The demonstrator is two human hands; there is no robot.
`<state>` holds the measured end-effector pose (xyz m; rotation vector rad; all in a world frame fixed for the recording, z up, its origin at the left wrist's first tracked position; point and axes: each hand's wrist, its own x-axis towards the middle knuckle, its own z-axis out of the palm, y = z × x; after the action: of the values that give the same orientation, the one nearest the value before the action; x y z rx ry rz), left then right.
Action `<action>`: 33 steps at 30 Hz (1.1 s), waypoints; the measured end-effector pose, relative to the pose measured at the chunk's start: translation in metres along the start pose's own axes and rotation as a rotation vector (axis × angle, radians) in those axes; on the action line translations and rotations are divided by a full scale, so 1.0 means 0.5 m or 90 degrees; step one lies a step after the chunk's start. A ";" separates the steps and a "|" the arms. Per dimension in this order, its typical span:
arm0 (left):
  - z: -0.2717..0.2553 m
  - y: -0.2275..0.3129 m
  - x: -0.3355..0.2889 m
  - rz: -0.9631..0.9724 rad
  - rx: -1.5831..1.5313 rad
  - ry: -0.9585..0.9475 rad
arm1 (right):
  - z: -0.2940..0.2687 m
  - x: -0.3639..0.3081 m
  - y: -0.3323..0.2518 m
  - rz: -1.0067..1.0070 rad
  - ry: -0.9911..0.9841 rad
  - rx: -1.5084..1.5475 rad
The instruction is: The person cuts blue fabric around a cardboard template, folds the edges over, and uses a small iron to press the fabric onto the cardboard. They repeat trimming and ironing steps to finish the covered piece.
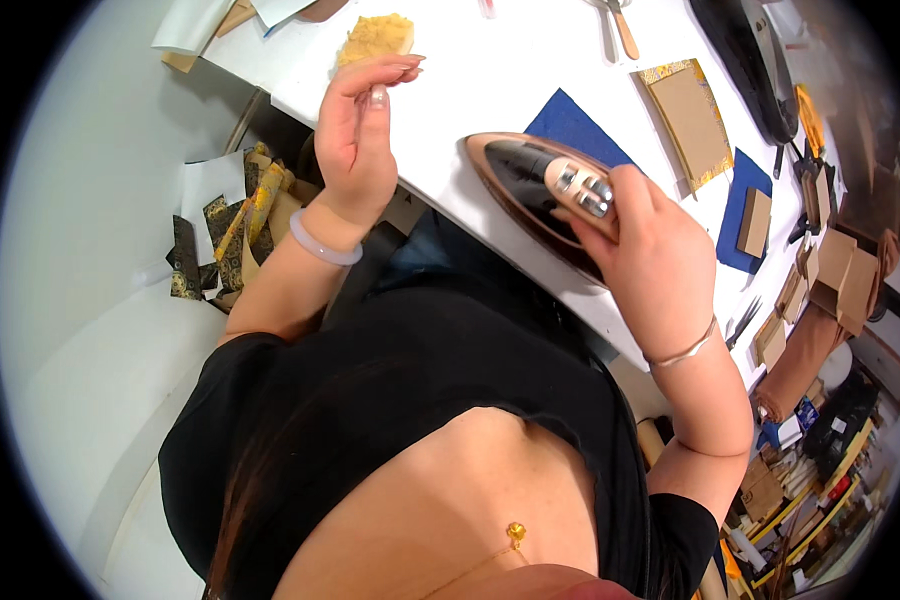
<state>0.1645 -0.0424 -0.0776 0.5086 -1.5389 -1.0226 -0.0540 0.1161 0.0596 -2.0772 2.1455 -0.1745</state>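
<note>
Pendant (515,532), held iron (515,165), illegible blue package (806,411)

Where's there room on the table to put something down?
The biggest bare patch of white table lies between the crumpled yellow piece and the left blue sheet. It runs down between the left hand and the iron in the right hand. It's crowded at the right, with a yellow-edged panel and a small cardboard piece.

Seemingly a craft workshop, given the iron (515,178), fabric scraps (232,238) and brown boards (690,125)
</note>
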 end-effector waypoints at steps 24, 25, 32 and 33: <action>-0.005 -0.041 0.001 0.108 0.115 -0.053 | 0.004 -0.007 -0.025 0.002 -0.002 -0.001; -0.002 -0.040 0.001 0.103 0.098 -0.046 | 0.002 0.002 -0.020 0.009 -0.008 -0.001; 0.001 -0.049 0.004 0.111 0.083 -0.051 | 0.008 0.095 0.067 0.051 0.107 -0.110; 0.000 -0.052 0.002 0.112 0.088 -0.051 | 0.008 0.108 0.080 0.085 0.093 -0.112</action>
<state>0.1585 -0.0569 -0.0985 0.4229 -1.7022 -0.8132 -0.0939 0.0637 0.0466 -2.0599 2.4600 -0.1300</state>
